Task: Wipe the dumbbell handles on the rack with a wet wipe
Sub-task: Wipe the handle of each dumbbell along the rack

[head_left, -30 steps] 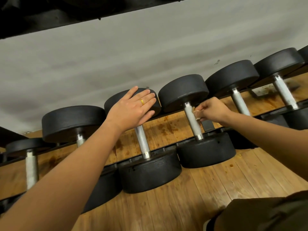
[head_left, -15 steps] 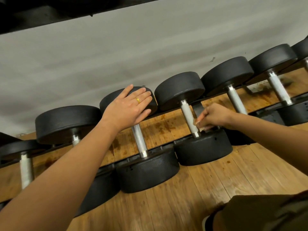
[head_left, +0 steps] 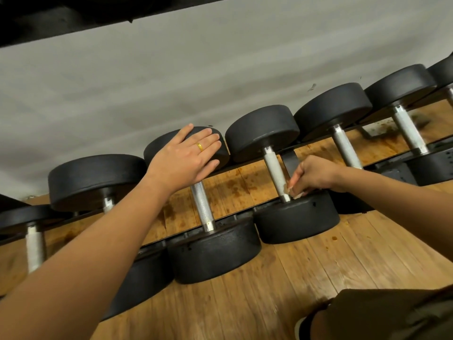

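Several black dumbbells with silver knurled handles lie in a row on a low black rack (head_left: 392,165). My right hand (head_left: 311,176) pinches a small pale wet wipe (head_left: 290,192) against the near end of one silver handle (head_left: 275,171), just above that dumbbell's near head (head_left: 297,218). My left hand (head_left: 186,159), wearing a gold ring, rests flat with straight fingers on the far head (head_left: 221,153) of the neighbouring dumbbell to the left, whose handle (head_left: 202,207) shows below my palm.
A grey wall runs behind the rack, and a dark shelf edge (head_left: 73,18) hangs above. Stained wooden floorboards (head_left: 331,266) lie under and in front of the rack. More dumbbells (head_left: 345,148) continue to the right and left. My knee (head_left: 380,315) shows at bottom right.
My right hand has slid with the wipe down the handle from its upper middle to its near end. My left hand has stayed flat on the neighbouring dumbbell head.
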{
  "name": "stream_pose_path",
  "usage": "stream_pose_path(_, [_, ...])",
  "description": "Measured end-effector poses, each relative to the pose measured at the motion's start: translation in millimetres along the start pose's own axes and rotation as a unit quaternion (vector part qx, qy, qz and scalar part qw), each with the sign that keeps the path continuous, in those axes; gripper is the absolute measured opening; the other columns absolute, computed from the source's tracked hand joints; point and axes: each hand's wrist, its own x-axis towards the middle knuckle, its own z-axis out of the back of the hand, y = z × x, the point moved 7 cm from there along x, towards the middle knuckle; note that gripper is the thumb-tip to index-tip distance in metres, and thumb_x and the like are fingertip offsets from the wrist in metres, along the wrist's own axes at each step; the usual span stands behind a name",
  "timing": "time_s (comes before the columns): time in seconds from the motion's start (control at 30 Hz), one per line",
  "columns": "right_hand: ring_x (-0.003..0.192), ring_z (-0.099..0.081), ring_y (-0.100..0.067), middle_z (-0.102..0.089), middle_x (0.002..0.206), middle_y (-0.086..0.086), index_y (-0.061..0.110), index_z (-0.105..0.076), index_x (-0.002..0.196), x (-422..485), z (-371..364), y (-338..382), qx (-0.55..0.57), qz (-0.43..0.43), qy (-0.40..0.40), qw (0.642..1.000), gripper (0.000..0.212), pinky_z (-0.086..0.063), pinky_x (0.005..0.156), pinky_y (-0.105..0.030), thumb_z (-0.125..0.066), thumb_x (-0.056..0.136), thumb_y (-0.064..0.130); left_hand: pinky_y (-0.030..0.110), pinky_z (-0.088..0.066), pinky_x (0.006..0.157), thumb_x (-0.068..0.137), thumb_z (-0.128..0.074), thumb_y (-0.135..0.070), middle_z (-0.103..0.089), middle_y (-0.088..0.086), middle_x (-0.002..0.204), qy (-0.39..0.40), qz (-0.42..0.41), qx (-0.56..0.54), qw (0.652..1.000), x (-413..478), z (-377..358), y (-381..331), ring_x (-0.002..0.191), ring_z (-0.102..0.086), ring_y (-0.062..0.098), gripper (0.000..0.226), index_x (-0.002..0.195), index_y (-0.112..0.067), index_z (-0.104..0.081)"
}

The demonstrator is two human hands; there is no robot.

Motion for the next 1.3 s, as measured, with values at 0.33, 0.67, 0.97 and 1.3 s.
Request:
stream_pose_path(0.33, [0.087,-0.075,-0.02,-0.077,0.087,-0.007,0.013,-0.076,0.091,28.6,32.4,23.6,0.199,0.087,-0.212,0.953,0.016,-0.061,0.083,-0.034,-0.084,0.078,0.012,0.052,-0.028,0.122,0.108,-0.034,-0.049,-0.059,0.011,0.145,-0.008,0.001,-0.001,1.0,-0.3,0.0,1.2,0.141,-0.05,0.026,0.057,0.142,-0.009,-0.058])
stream_pose_path(0.67, [0.085,-0.074,-0.022,-0.076,0.086,-0.008,0.003,-0.076,0.086,15.6,17.6,22.6,0.089,0.058,-0.117,0.987,0.009,-0.059,0.07,-0.024,-0.081,0.079,0.005,0.051,-0.027,0.122,0.108,-0.033,-0.048,-0.058,0.011,0.146,-0.007,0.0,0.0,1.0,-0.2,-0.4,0.8,0.141,-0.049,0.026,0.057,0.142,-0.01,-0.057])
stream_pose_path(0.97, [0.081,-0.073,-0.015,-0.076,0.083,-0.002,0.009,-0.077,0.083,19.0,20.6,30.2,0.074,0.117,-0.169,0.976,0.006,-0.059,0.076,-0.028,-0.082,0.08,0.011,0.052,-0.03,0.121,0.107,-0.035,-0.05,-0.058,0.01,0.147,-0.01,0.004,0.0,1.0,-1.2,0.0,0.7,0.142,-0.049,0.026,0.058,0.143,-0.01,-0.057])
stream_pose_path(1.3, [0.081,-0.075,-0.02,-0.077,0.083,-0.01,0.003,-0.077,0.084,8.2,-6.4,10.8,0.004,0.023,0.035,0.999,0.015,-0.058,0.07,-0.022,-0.086,0.072,0.004,0.053,-0.03,0.121,0.107,-0.035,-0.049,-0.058,0.01,0.147,-0.005,0.003,-0.001,1.0,-0.8,-0.6,0.8,0.142,-0.049,0.026,0.057,0.143,-0.01,-0.057])
